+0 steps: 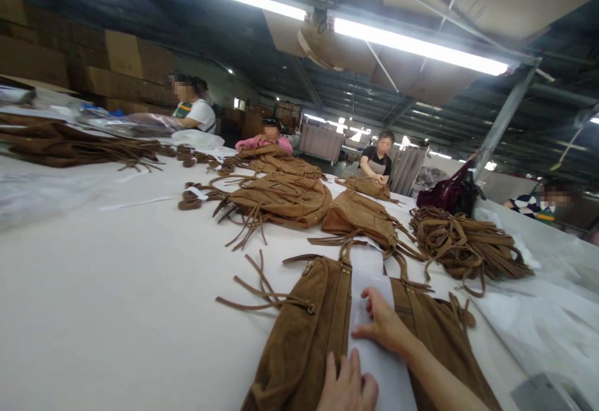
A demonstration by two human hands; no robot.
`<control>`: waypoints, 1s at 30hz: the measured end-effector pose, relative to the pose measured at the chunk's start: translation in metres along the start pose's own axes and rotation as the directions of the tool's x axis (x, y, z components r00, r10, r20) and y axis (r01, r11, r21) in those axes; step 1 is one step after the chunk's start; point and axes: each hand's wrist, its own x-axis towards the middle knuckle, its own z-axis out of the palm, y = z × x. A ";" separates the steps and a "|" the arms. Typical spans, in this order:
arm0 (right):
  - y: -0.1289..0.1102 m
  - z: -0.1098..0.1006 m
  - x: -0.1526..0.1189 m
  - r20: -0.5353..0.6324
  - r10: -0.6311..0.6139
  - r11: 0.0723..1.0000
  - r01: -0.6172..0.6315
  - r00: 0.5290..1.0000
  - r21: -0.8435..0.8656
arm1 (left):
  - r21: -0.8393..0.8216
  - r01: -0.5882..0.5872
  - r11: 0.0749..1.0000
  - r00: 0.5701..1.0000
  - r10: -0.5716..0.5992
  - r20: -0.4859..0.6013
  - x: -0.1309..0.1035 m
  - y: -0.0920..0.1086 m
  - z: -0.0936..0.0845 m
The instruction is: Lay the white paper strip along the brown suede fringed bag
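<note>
Suede bag [299,342] lies flat on the white table [116,299] before us. Our right hand [384,323], fingers spread, presses white paper [374,336] down into it; left hand [349,389] flat, steadying.

Long white table [116,286], runs away from camera. Nearest edge: brown suede bag [299,342] lying flat, white paper [374,336] on it. Beyond: more brown bags [281,199] in loose row, tassels trailing. Right: heap of brown straps [463,242], dark red bag [449,194] behind. Far left: strap pile [70,143], small strap coils [191,198]. Clear plastic [538,317] along right edge.
</note>
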 end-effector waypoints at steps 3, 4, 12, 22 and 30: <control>-0.001 0.005 0.009 -0.044 0.013 1.000 -0.014 0.999 -0.018 | -0.028 0.013 1.000 0.998 -0.012 0.054 0.000 0.001 -0.007; -0.002 0.006 0.014 -0.064 0.015 1.000 -0.016 0.998 -0.016 | -0.035 0.023 0.999 0.997 -0.020 0.076 0.000 0.001 -0.011; -0.041 -0.040 -0.008 -0.028 -0.008 0.999 0.009 1.000 0.042 | -0.002 0.049 0.999 0.999 -0.049 0.002 -0.010 0.010 -0.035; 0.013 -0.112 -0.213 -0.331 0.144 0.989 -0.145 0.933 0.020 | 0.156 0.051 0.986 0.999 -0.053 0.005 -0.010 0.018 -0.065; 0.053 -0.128 -0.232 -0.483 0.407 0.907 -0.280 0.775 0.314 | 0.103 -0.202 0.974 0.979 0.203 -0.003 0.063 0.096 -0.130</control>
